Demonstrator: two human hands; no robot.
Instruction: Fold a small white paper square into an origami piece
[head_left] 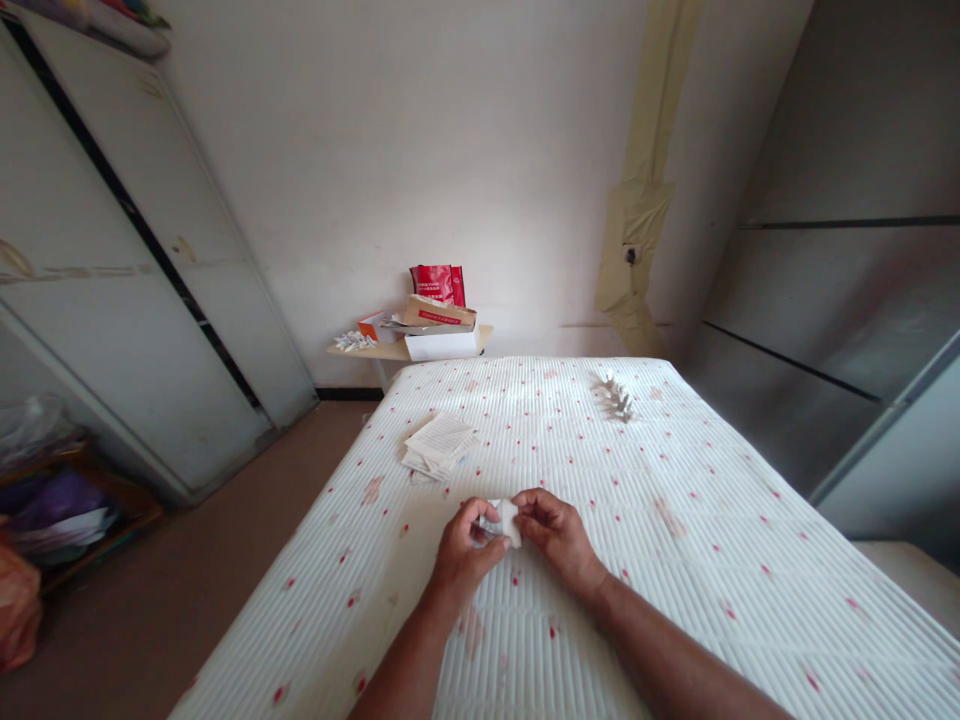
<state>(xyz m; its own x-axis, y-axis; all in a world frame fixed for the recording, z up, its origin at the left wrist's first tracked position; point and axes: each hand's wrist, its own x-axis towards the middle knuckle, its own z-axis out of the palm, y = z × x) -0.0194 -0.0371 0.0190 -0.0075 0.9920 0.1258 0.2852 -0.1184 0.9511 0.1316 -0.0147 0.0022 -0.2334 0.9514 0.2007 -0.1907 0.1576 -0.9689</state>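
Both hands are together above the front middle of the bed. My left hand [474, 540] pinches the left side of a small piece of white paper [510, 522], thumb below and fingers curled over it. On the other side, my right hand [553, 535] grips the paper's right edge between thumb and fingertips. The paper looks folded or bent, but its exact shape is partly hidden by my fingers. Just beyond my left hand, a loose stack of printed paper sheets [441, 445] lies on the bed.
A striped white bedcover [525, 640] with red spots spreads beneath my hands. Small greyish-white pieces [618, 396] lie in a cluster at the far right. Behind the bed, a small table [386, 351] bears boxes, a red bag [437, 285] and a white pile [354, 341].
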